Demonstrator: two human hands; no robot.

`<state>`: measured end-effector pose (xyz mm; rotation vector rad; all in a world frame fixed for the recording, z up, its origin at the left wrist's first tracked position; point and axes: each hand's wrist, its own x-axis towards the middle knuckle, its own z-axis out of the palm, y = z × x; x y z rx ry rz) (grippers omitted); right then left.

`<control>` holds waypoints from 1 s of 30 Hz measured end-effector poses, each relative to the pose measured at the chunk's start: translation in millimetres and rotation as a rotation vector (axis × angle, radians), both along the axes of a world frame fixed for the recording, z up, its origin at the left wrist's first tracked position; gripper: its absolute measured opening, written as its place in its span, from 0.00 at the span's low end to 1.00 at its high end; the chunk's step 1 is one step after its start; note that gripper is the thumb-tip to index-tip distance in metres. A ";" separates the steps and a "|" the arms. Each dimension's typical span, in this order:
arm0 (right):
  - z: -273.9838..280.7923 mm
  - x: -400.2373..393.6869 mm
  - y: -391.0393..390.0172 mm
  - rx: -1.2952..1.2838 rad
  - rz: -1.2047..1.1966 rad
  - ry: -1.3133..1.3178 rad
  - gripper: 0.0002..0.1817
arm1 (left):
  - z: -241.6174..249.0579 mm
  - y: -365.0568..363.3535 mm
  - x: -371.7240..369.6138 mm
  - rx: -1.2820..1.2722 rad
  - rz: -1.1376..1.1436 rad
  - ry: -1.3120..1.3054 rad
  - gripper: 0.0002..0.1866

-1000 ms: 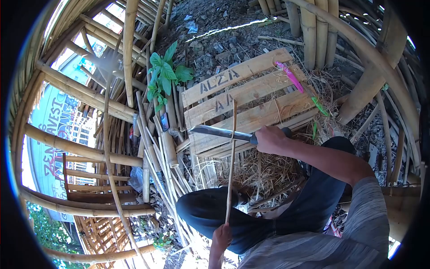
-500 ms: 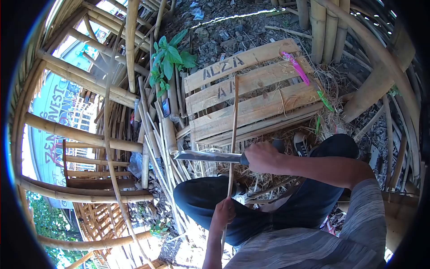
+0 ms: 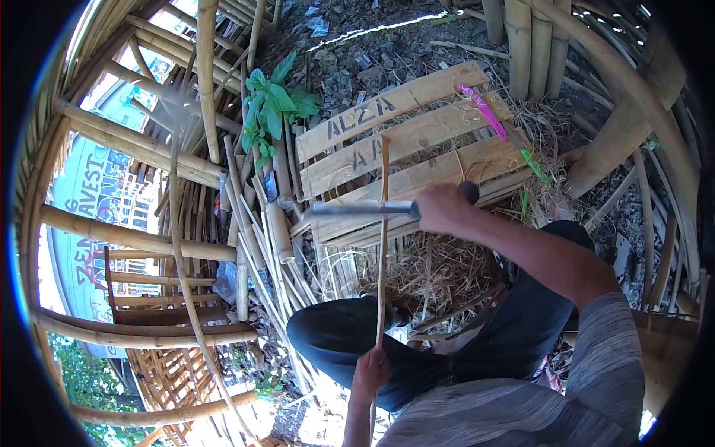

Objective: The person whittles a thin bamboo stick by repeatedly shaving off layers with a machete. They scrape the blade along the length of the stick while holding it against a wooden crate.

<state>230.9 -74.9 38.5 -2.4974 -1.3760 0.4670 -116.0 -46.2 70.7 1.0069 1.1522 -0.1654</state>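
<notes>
While the left hand (image 3: 371, 369) is closed in a fist around one thin, light-brown wooden strip (image 3: 383, 276), the right hand (image 3: 441, 207) is wrapped around the dark handle of one long, straight steel knife (image 3: 357, 211). The strip's long axis runs nearly straight from near to far, leaning slightly right toward its far end, with its near part extending past the left hand. Its far end appears over the second slat of a pale wooden slatted crate (image 3: 417, 182), short of the crate's far edge.

The knife points left, nearly at right angles to the strip, and crosses it well beyond the left hand. Its blade is blurred; whether it touches the strip cannot be told. The tip reaches about the crate's left edge, near loose, pale bamboo pieces (image 3: 272, 276). Between the strip and the right forearm lies open room over dry straw (image 3: 447, 276).

Three broad slats show on top of the crate, with one pink strip (image 3: 482, 112) and one bright-green ribbon (image 3: 533, 165) at its right side. One leafy green plant (image 3: 272, 104) stands beyond its left edge.
</notes>
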 end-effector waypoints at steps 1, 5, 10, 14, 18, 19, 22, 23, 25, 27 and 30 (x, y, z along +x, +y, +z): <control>-0.3 25.9 1.5 -0.006 -0.031 -0.058 0.09 | 2.2 0.8 -0.1 0.007 -0.007 0.001 0.18; -2.8 34.4 -2.2 -0.014 -0.023 -0.101 0.10 | -1.0 -3.9 -9.1 0.078 -0.024 -0.055 0.17; 0.8 11.1 -10.2 -0.003 -0.092 0.120 0.12 | -4.5 8.4 -22.0 0.058 -0.031 -0.036 0.18; -4.3 22.2 -8.8 0.005 -0.102 0.056 0.11 | -1.8 13.7 -26.1 0.001 -0.057 -0.042 0.20; -20.6 26.6 -8.6 0.104 -0.024 -0.255 0.07 | -5.2 18.5 -31.0 -0.293 -0.040 -0.060 0.21; -25.0 27.4 -6.9 0.102 -0.027 -0.256 0.07 | -5.5 19.0 -31.9 -0.294 -0.043 -0.061 0.21; -36.6 32.3 -4.2 0.195 0.005 -0.365 0.03 | -8.8 17.1 -33.1 -0.376 -0.015 -0.091 0.20; -39.1 35.8 -3.8 0.209 0.029 -0.419 0.02 | -12.3 16.8 -34.5 -0.417 -0.010 -0.109 0.20; -45.7 39.9 -3.3 0.223 0.055 -0.477 0.02 | -17.4 18.4 -36.4 -0.459 -0.005 -0.131 0.20; -51.6 44.0 -3.0 0.322 0.071 -0.586 0.01 | -21.0 20.0 -36.7 -0.570 -0.008 -0.165 0.20; -52.7 49.1 -3.1 0.395 0.103 -0.701 0.01 | -24.6 18.9 -39.6 -0.656 0.018 -0.192 0.20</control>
